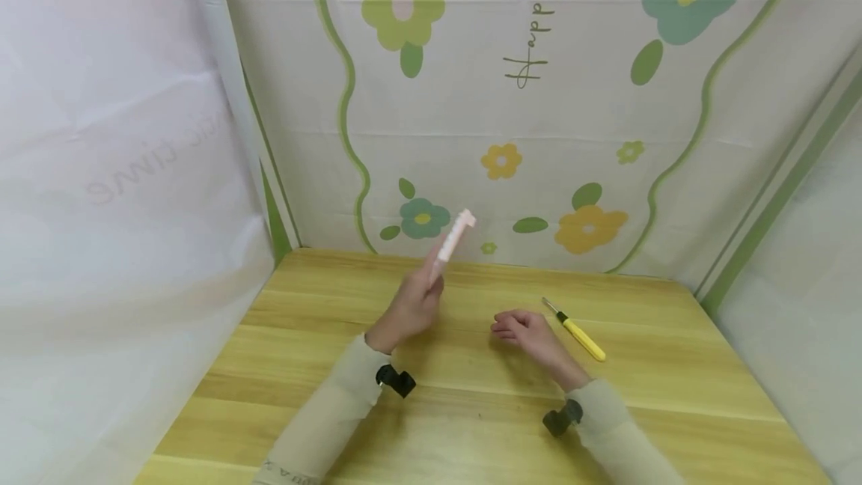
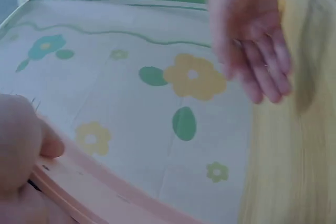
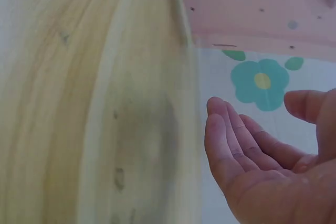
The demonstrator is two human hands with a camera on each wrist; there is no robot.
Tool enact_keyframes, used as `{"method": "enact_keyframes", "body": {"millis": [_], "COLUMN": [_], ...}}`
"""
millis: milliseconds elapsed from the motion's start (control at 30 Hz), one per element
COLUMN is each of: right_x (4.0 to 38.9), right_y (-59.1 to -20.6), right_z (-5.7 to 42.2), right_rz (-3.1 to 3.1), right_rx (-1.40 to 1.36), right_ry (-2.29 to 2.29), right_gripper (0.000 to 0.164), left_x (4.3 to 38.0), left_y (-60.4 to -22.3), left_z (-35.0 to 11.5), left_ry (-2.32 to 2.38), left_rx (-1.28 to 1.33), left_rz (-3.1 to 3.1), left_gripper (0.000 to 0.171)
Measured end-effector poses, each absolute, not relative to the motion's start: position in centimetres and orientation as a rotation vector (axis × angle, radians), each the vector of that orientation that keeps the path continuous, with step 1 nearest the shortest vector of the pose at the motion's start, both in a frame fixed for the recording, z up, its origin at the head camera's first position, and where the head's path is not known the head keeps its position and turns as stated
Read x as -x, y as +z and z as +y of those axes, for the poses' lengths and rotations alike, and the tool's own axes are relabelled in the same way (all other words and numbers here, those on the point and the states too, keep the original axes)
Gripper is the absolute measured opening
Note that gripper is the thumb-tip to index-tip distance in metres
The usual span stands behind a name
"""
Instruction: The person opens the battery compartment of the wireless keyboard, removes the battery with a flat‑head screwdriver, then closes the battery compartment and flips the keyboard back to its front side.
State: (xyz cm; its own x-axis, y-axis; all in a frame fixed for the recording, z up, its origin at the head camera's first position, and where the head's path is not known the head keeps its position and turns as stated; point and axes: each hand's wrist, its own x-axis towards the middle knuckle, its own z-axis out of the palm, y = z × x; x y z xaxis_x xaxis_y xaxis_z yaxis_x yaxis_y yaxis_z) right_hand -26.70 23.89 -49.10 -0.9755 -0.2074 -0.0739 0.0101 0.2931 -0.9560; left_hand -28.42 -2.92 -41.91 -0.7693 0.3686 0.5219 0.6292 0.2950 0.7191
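My left hand (image 1: 414,302) grips a thin pink plastic panel (image 1: 453,239), held up and tilted above the far part of the table. Its raised lip (image 2: 113,184) runs out from under the thumb in the left wrist view, and the right wrist view shows its pink face (image 3: 247,14) dotted with small holes. What kind of thing the panel is, I cannot tell. Facing it, my right hand (image 1: 532,335) has loosely bent fingers (image 3: 268,145) and nothing in them. Just right of that hand lies a screwdriver (image 1: 582,337) with a yellow and black handle, its tip pointing away.
The wooden table (image 1: 471,432) spreads under both arms. A white cloth wall (image 1: 438,111) with printed flowers rises along its back edge, and a plain white cloth (image 1: 121,260) hangs at the left. Each wrist wears a small black camera.
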Motion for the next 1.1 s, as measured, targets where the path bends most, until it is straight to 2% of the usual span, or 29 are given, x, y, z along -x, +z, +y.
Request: {"method": "enact_keyframes", "body": {"millis": [67, 167, 333, 467, 667, 867, 967, 1100], "right_x": [26.9, 27.1, 27.4, 27.5, 27.6, 28.4, 28.6, 28.7], "right_y": [-49.6, -50.3, -51.3, -51.8, -52.1, -51.4, -50.1, -48.1], "right_z": [23.6, 23.0, 21.5, 20.4, 19.9, 22.0, 24.0, 26.6], "right_rz": [2.362, 2.337, 2.27, 2.191, 2.057, 2.038, 2.088, 2.178], "right_rx": [0.187, 0.151, 0.066, 0.029, -0.09, -0.164, -0.164, -0.071], "right_ry": [-1.736, -1.751, -1.813, -1.896, -2.04, -2.081, -2.032, -1.938], "right_gripper": [0.049, 0.049, 0.048, 0.05, 0.048, 0.046, 0.048, 0.05], "left_x": [28.6, 28.8, 29.1, 28.9, 28.7, 29.2, 29.4, 29.8], "left_y": [-41.7, -41.8, -43.1, -44.6, -46.1, -46.0, -45.9, -46.5], "left_z": [-3.5, -4.5, -5.4, -5.4, -5.3, -6.9, -8.9, -11.7], "left_ry": [-1.678, -2.016, -2.457, -2.69, -2.767, -2.799, -2.81, -2.628], "left_rx": [0.773, 0.558, 0.284, 0.164, 0.089, 0.107, 0.097, 0.068], "left_rz": [-2.242, -2.11, -1.751, -1.398, -1.262, -1.271, -1.424, -1.919], "left_gripper": [0.052, 0.043, 0.045, 0.056, 0.062, 0.066, 0.062, 0.051]}}
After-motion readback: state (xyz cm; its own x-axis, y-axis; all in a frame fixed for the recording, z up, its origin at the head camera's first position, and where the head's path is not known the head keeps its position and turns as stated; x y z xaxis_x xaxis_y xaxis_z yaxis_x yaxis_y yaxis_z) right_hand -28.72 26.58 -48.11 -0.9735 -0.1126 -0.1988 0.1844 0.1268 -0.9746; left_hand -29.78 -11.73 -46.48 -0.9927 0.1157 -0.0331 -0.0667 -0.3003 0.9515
